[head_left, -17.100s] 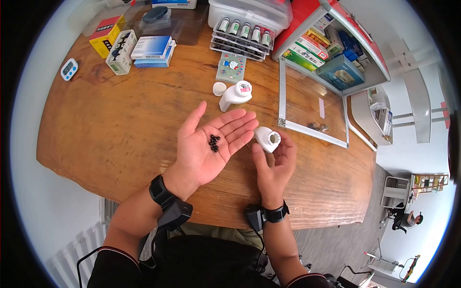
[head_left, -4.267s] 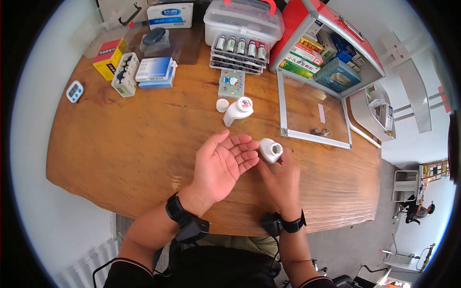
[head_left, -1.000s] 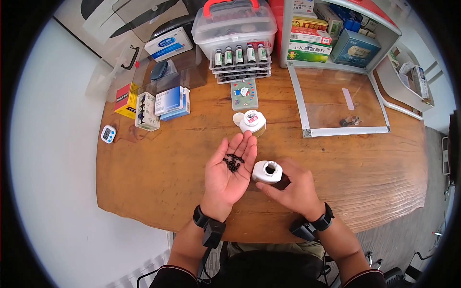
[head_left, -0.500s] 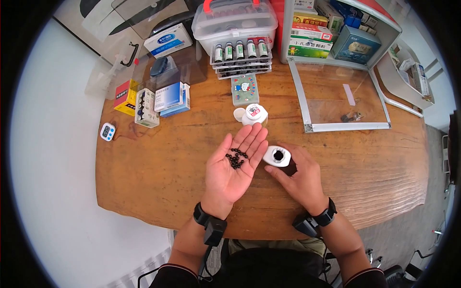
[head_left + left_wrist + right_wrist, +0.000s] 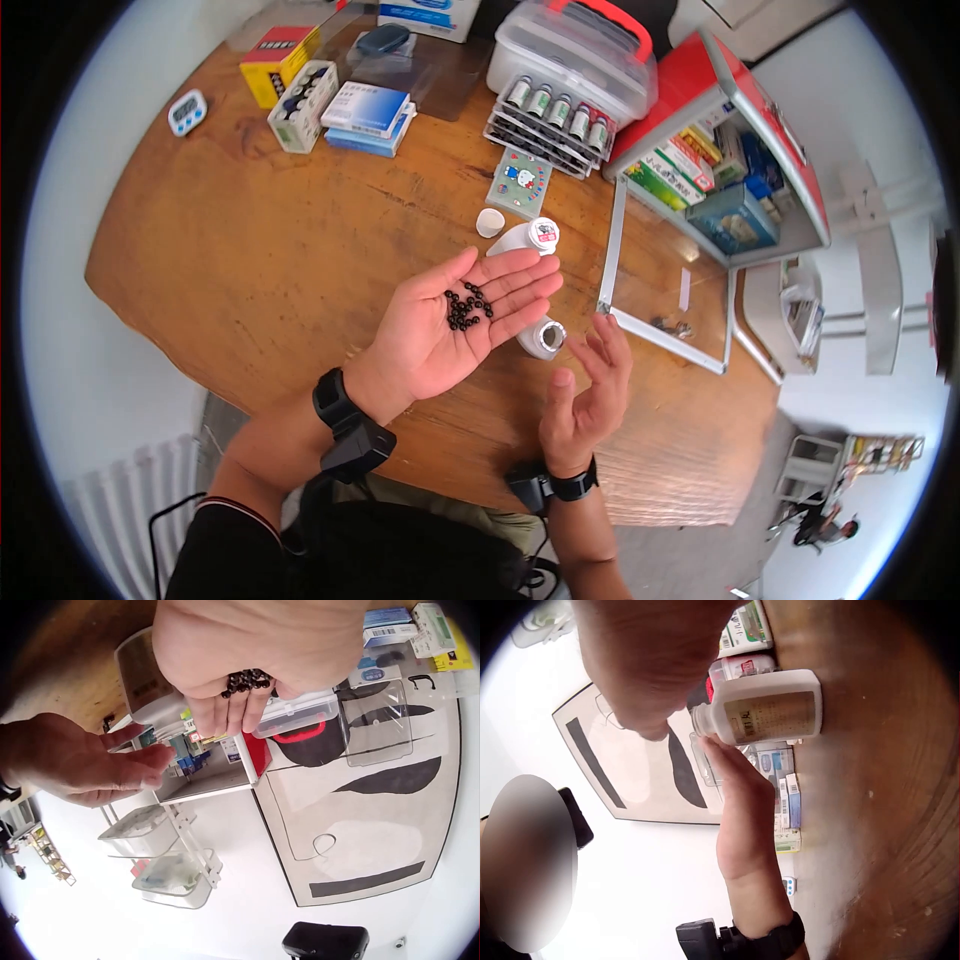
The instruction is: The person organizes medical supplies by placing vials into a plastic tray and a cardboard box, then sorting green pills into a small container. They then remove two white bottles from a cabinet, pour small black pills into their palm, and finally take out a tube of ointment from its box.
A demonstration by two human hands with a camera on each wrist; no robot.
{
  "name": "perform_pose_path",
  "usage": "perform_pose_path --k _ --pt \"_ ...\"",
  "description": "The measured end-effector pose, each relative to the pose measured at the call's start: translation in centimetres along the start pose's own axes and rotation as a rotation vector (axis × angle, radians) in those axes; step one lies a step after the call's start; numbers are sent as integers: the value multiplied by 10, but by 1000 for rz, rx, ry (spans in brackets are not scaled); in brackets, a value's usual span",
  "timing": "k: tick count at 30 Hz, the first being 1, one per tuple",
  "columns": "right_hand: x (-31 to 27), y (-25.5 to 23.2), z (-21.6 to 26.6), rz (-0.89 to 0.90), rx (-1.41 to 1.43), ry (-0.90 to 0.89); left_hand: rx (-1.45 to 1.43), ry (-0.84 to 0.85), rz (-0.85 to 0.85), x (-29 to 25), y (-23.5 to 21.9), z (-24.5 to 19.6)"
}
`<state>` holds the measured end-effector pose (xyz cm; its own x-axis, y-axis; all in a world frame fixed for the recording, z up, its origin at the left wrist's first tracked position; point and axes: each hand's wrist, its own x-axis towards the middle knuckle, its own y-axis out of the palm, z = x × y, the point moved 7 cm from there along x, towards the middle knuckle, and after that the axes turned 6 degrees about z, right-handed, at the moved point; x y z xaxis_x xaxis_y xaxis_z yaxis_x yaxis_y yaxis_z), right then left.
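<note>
My left hand (image 5: 425,345) lies palm up over the table with fingers straight, and a cluster of small black pills (image 5: 466,308) rests in its palm. Just beyond its fingers stands an uncapped white pill bottle (image 5: 538,342), upright on the table and partly hidden by that hand; its tan label (image 5: 772,716) faces the right wrist camera. My right hand (image 5: 585,400) is beside the bottle, apart from it, fingers loosely bent and holding nothing. Behind the left fingertips are a second white bottle (image 5: 522,238) with its lid on and a loose white cap (image 5: 490,222).
A patterned flat case (image 5: 519,183) and racks of vials (image 5: 548,128) stand behind the bottles. To the right, a red medicine cabinet (image 5: 690,100) has its clear door (image 5: 665,290) lowered onto the table. Medicine boxes (image 5: 365,110) and a timer (image 5: 187,113) sit at the left.
My left palm, without visible pills about four seconds ago, now bears a cluster. Half a second ago my right hand gripped the uncapped bottle; it has let go and drawn back.
</note>
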<state>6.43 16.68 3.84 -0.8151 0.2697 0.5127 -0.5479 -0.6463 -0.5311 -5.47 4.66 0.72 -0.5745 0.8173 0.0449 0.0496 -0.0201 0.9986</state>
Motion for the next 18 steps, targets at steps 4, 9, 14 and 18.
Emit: perform_pose_path --k 4,9,14,18 --pt "15 10 40 18 -231 -66 45 -36 44 -2 5 5" --pt "40 33 57 154 -308 -44 65 -45 51 -3 5 10" --pt "47 38 53 228 -272 14 47 -33 77 -2 4 9" --pt "47 42 50 258 -280 48 69 -15 67 -4 2 7"
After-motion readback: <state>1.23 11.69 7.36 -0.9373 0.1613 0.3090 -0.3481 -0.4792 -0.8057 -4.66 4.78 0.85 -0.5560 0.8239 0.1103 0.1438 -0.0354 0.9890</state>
